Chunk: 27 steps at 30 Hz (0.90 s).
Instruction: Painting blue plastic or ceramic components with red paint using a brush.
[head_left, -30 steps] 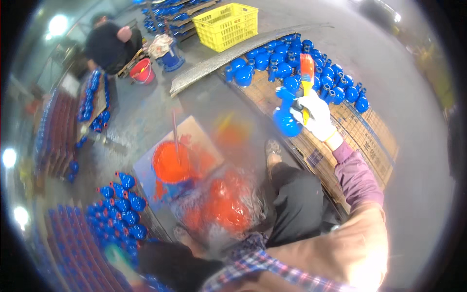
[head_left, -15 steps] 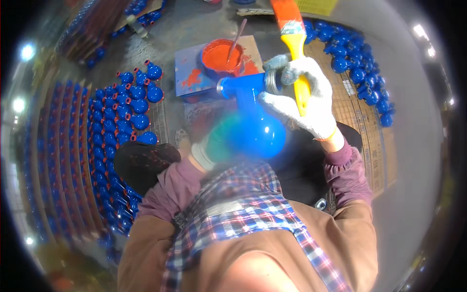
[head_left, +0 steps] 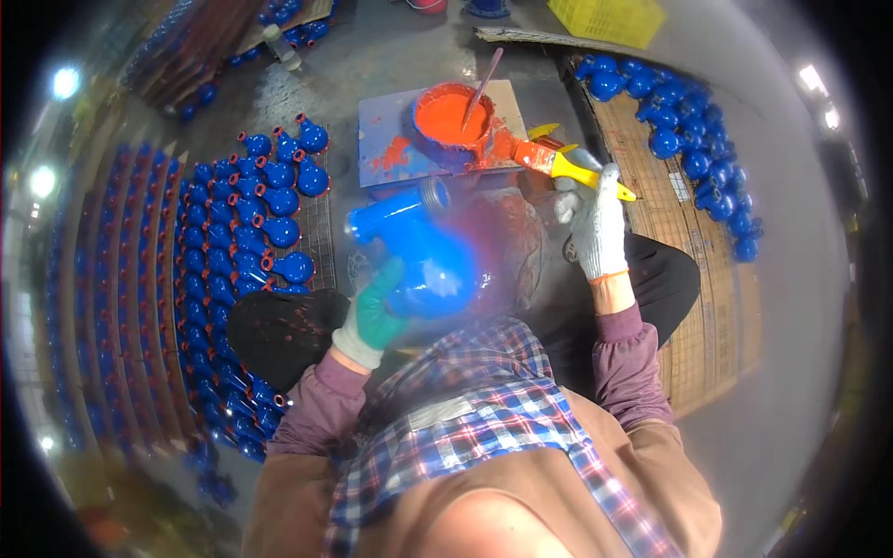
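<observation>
My left hand (head_left: 375, 312), in a green and white glove, is closed round a glossy blue pipe fitting (head_left: 433, 274). It has a round bulb body and a crosswise pipe top with a threaded end; its lower side is blurred. In a white knitted glove, my right hand (head_left: 595, 219) grips the yellow handle of a paintbrush (head_left: 581, 174). The orange-red bristles point left, near the edge of a paint-smeared board (head_left: 377, 139). On that board stands a bowl of orange-red paint (head_left: 451, 116) with a thin stick leaning in it.
Rows of blue fittings with red-painted ends (head_left: 279, 200) cover the floor at left. More blue fittings (head_left: 698, 139) lie on cardboard (head_left: 642, 167) at right. A yellow crate (head_left: 609, 20) stands at the far right. Another yellow-handled item (head_left: 542, 131) lies by the board.
The blue fitting has moved left and turned, its pipe top now tilted. My right hand has come away from it and lowered, swinging the brush from upright to pointing left beside the paint board.
</observation>
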Tool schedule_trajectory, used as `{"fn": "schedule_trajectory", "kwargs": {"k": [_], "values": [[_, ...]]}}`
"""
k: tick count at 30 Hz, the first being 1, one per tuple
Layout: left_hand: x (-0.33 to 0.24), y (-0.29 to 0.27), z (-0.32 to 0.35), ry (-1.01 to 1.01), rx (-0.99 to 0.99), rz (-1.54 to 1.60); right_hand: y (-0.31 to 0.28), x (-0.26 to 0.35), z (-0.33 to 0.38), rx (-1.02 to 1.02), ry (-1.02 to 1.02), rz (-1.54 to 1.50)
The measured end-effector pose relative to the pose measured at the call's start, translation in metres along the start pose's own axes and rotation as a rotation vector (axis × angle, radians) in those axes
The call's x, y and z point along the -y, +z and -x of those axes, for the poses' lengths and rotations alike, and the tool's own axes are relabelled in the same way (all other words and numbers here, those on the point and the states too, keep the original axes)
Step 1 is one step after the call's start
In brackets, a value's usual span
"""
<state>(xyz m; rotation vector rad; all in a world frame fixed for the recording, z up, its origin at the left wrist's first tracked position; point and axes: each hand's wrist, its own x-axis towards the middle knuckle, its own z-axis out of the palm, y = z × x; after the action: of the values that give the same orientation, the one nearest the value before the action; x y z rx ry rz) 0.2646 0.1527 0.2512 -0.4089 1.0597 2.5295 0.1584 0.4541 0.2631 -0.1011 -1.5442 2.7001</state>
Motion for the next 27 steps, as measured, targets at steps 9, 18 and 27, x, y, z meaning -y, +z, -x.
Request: {"fn": "schedule_trajectory", "kwargs": {"k": [9,18,27], "values": [[-0.105,0.022,-0.027,0.722,-0.001,-1.023,0.037,-0.03,-0.078,-0.079,-0.214,0.564],[-0.129,0.0,-0.054,1.154,-0.072,-2.053,0.047,-0.099,-0.153,0.04,-0.418,1.282],[-0.124,-0.007,-0.068,1.583,0.208,-2.319,0.004,-0.072,-0.128,-0.099,-0.264,0.892]]}}
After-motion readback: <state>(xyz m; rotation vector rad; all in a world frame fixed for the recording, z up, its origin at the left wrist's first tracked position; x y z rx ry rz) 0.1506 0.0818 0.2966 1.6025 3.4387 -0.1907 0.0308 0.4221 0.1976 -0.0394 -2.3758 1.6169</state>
